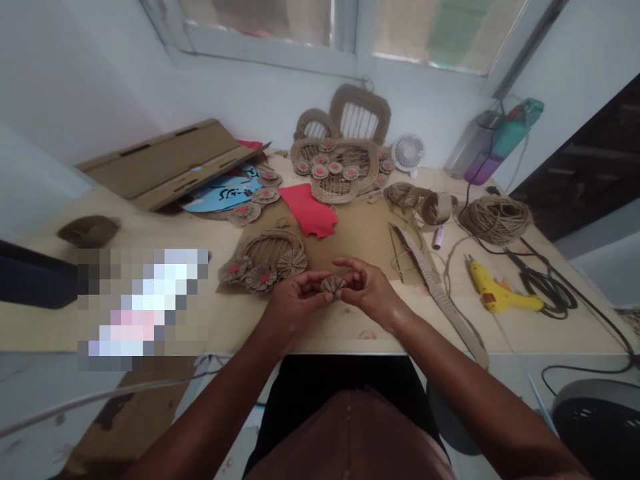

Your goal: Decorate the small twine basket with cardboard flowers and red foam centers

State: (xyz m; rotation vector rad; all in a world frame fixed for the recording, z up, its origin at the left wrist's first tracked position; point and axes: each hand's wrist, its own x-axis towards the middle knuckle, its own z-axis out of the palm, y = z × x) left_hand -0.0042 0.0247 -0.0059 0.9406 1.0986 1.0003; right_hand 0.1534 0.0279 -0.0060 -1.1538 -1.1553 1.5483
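Note:
Between my two hands, over the front of the table, is a small pleated brown paper rosette [333,287]. My left hand [299,297] pinches its left side, and my right hand [367,290] holds its right edge between thumb and fingers. Just left of them lies a twine-wrapped basket shape [273,248] decorated with pleated flowers [265,277], some with red centres. Beyond my hands a piece of red felt-like sheet [313,212] rests on a brown cardboard sheet [360,233].
A yellow glue gun [500,287] with its black cable lies at the right, near a ball of twine [495,219] and a corrugated cardboard strip [440,287]. More twine-wrapped frames [360,110] and a small white fan [409,152] stand against the wall. Folded cardboard [165,160] leans at back left.

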